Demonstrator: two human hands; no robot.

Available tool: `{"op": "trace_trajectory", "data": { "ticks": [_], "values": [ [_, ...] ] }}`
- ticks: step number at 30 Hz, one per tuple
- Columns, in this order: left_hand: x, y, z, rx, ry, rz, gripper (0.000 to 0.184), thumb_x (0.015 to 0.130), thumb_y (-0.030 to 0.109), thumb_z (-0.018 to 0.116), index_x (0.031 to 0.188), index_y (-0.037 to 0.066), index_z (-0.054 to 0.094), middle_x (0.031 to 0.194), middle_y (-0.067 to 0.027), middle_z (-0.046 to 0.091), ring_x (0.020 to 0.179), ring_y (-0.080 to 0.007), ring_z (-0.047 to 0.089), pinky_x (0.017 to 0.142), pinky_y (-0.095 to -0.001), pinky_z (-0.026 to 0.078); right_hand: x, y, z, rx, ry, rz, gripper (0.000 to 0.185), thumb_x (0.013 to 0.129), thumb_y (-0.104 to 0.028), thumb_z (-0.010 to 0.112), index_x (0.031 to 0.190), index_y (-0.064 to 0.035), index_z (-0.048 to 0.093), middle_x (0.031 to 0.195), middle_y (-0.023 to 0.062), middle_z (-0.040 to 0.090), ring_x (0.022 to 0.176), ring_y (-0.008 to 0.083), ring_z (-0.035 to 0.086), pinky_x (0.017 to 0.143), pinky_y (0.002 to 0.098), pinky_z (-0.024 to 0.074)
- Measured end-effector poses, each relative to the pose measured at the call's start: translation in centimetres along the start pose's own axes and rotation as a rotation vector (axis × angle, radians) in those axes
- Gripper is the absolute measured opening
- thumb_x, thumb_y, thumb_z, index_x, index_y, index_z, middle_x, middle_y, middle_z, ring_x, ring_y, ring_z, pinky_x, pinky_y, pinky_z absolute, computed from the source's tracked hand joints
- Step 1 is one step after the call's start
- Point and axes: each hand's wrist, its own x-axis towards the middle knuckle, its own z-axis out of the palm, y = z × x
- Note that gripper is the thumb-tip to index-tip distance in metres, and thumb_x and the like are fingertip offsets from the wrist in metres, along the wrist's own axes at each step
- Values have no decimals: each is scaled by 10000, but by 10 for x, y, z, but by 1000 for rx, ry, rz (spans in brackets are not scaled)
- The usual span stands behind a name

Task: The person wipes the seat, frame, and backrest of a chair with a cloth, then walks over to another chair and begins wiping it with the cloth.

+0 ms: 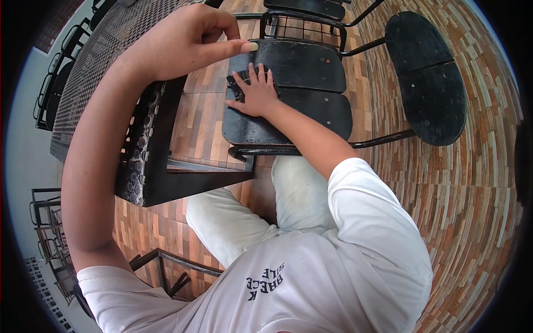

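My right hand (256,93) lies flat with fingers spread on a black seat made of two boards (311,105). Under its palm and fingers is a dark crumpled cloth (238,94), mostly covered by the hand. Over the table's edge, my left hand (197,44) is raised. Its fingers curl loosely towards the outstretched thumb, and nothing shows between them. The thumb tip appears close to the seat's left edge. Beneath the left forearm runs a black mesh-topped table (100,66) with a worn, chipped edge.
The seat's oval backrest (427,80) stands near a wall with a striped stone pattern (472,222). Another black chair (305,11) is behind it. More chairs (53,94) line the table's far side. A dark metal frame (161,261) is by my left side.
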Motion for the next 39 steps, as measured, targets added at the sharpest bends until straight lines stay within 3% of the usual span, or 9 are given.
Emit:
{"op": "trace_trajectory", "data": {
  "ticks": [6,10,18,22,25,30,33,39],
  "values": [
    [2,-1,-1,-46,-27,29,372,994,387,720,911,25,702,591,48,428,529,-73,357,496,-280,270,-113,-2,-13,102,-55,-249,790,983,-671,509,1646,-292,308,1699,238,212,1561,507,151,1231,662,153],
    [2,2,0,5,-15,54,365,992,387,721,912,32,707,578,48,429,513,-75,360,491,-280,271,-155,37,-29,73,-50,-204,713,1012,-598,516,1633,-294,342,1697,218,233,1562,483,179,1231,650,175],
    [2,1,1,19,-20,46,352,989,391,722,931,44,720,553,52,430,481,-72,363,480,-285,271,-66,189,-11,-86,160,328,680,1061,-572,428,1660,-301,256,1728,177,167,1592,427,117,1265,593,132],
    [2,3,-2,44,-37,24,358,991,397,722,941,42,721,565,51,431,494,-70,363,482,-288,267,15,211,-8,-91,171,521,729,1056,-625,368,1674,-275,203,1736,184,125,1600,420,75,1271,594,81],
    [1,2,1,26,-17,23,362,994,400,719,944,41,720,577,53,426,510,-68,359,490,-287,267,58,200,-3,-94,192,591,770,1050,-651,335,1682,-243,174,1739,191,103,1599,434,58,1270,601,56],
    [4,-2,4,7,-31,47,363,1004,395,712,944,37,714,600,54,430,545,-65,356,510,-282,273,90,125,7,-62,180,372,927,962,-768,401,1682,-225,187,1739,200,94,1598,444,27,1266,603,15],
    [5,-1,3,13,-35,34,357,1007,389,709,939,38,710,602,52,435,553,-65,359,516,-281,277,69,69,6,-62,91,191,1014,908,-828,434,1681,-217,193,1738,202,99,1598,446,29,1266,602,11],
    [3,-3,3,40,26,46,356,1007,386,708,929,39,706,606,47,452,560,-68,369,521,-283,282,-18,-1,3,20,-3,-53,988,913,-807,472,1669,-218,231,1716,211,187,1592,442,99,1273,582,95]
  ]
}}
